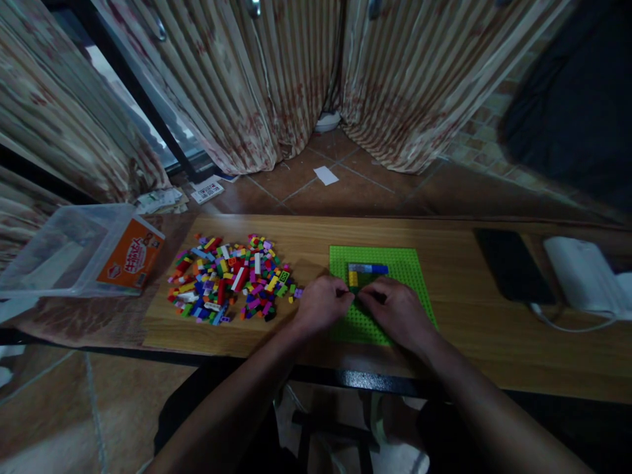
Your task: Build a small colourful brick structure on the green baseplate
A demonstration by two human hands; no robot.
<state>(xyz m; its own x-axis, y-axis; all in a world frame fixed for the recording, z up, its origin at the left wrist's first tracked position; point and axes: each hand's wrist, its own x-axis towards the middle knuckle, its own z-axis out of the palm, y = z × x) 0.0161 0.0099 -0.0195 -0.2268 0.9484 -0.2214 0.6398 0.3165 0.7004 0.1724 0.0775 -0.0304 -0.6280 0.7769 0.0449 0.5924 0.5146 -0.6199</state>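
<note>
Forearms (pixel 476 392) angle inward, left hand (pixel 320 304) and right hand (pixel 397 311) pinched by joined bricks (pixel 368 268), likely for precision; whether grasping anything, cannot tell.

It looks like a room in a home: long striped, flowered curtains (pixel 296 79) hang in front of a glass door (pixel 138 85); below the curtains lie brown floor tiles (pixel 276 181), and to their right shows a stone-patterned wall (pixel 488 131).
</note>
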